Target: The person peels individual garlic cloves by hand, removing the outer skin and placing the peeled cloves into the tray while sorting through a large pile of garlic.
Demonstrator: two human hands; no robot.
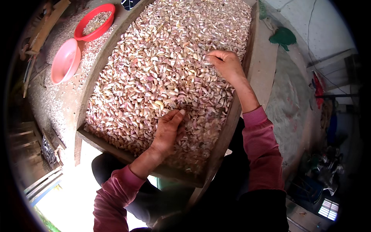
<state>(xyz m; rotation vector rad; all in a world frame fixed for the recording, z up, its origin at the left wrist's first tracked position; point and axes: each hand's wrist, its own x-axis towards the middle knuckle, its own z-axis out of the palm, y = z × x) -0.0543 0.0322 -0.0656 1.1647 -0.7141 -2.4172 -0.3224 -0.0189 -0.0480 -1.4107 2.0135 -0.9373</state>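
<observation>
Unpeeled garlic cloves fill a long wood-framed tray, lying several deep over most of it. Near the tray's lower end, my left hand is over the cloves, thumb laid against the curled fingers; whether a clove is between them cannot be made out. My right hand is farther up by the right side board, its thumb and forefinger tips together at the cloves, and what they pinch is too small to tell. A thinner layer of cloves shows at the lower right corner of the tray.
Left of the tray, a red plastic basin holds cloves or skins, and a pink basin tilts beside it. Pale scraps litter the floor. A wooden bench stands at upper left. Grey sheeting and a green cloth lie at right.
</observation>
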